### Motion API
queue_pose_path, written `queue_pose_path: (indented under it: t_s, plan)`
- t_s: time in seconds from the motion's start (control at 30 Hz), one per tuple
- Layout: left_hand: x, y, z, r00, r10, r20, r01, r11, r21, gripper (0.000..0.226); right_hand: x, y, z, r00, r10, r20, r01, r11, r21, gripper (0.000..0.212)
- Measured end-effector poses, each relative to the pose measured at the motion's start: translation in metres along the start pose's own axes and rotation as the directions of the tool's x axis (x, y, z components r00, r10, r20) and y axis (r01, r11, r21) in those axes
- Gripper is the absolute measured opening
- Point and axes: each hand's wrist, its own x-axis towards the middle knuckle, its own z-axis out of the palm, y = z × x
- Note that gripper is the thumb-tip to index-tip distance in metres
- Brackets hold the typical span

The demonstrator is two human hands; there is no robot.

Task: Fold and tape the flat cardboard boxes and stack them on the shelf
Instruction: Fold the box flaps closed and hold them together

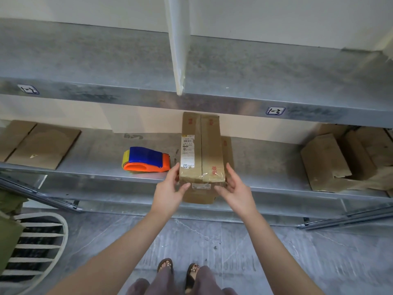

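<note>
- A tape dispenser (146, 159) is laid just left of the box (202, 150). Flat cardboard (40, 143) is seen far left.
- The box, taped and labelled, is set on the shelf (85, 169), overhanging its edge.
- Its near corner is touched by the left hand (170, 188), fingers straight. The right hand (236, 188) is held spread beside it.

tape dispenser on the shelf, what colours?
The tape dispenser has a blue top, an orange base and handle, and a yellow roll end at its left. Head view shows it.

brown box (201, 150), blue-and-orange tape dispenser (146, 160), grey shelf (85, 169).
</note>
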Motion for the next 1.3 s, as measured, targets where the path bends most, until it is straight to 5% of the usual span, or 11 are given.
queue_pose_path:
  t_s: [0.23,0.47,0.67,0.77,0.93,1.17,1.3]
  plan:
    - [0.02,0.009,-0.003,0.993,0.12,-0.004,-0.116,0.966,0.232,0.073,0.004,-0.004,0.011,0.988,-0.071,-0.134,0.058,0.993,-0.099,0.073]
    - [0.043,0.005,-0.048,0.896,0.139,0.421,-0.312,0.872,0.376,0.09,0.021,-0.01,-0.036,0.99,-0.102,0.094,0.126,0.945,-0.302,0.081]
    - [0.053,0.015,-0.032,0.907,0.196,0.373,-0.337,0.869,0.362,0.074,0.023,-0.022,-0.034,0.983,-0.104,0.154,0.151,0.931,-0.332,0.081]
    - [0.044,0.01,-0.022,0.934,0.188,0.303,-0.279,0.914,0.295,0.077,0.015,-0.02,-0.029,0.996,-0.082,0.016,0.083,0.954,-0.288,0.074]
    - [0.013,0.004,0.012,0.983,0.106,0.153,-0.145,0.952,0.271,0.089,-0.006,-0.017,0.007,0.986,-0.077,-0.149,-0.024,0.813,-0.582,0.069]
    - [0.037,0.009,-0.019,0.95,0.087,0.301,-0.128,0.985,0.119,0.066,-0.008,-0.02,0.014,0.993,0.017,-0.114,-0.027,0.996,-0.088,0.073]
    - [0.023,0.017,-0.003,0.901,0.063,0.428,-0.071,0.997,0.002,0.081,-0.011,-0.022,0.025,0.965,-0.052,-0.257,0.017,0.991,-0.136,0.046]
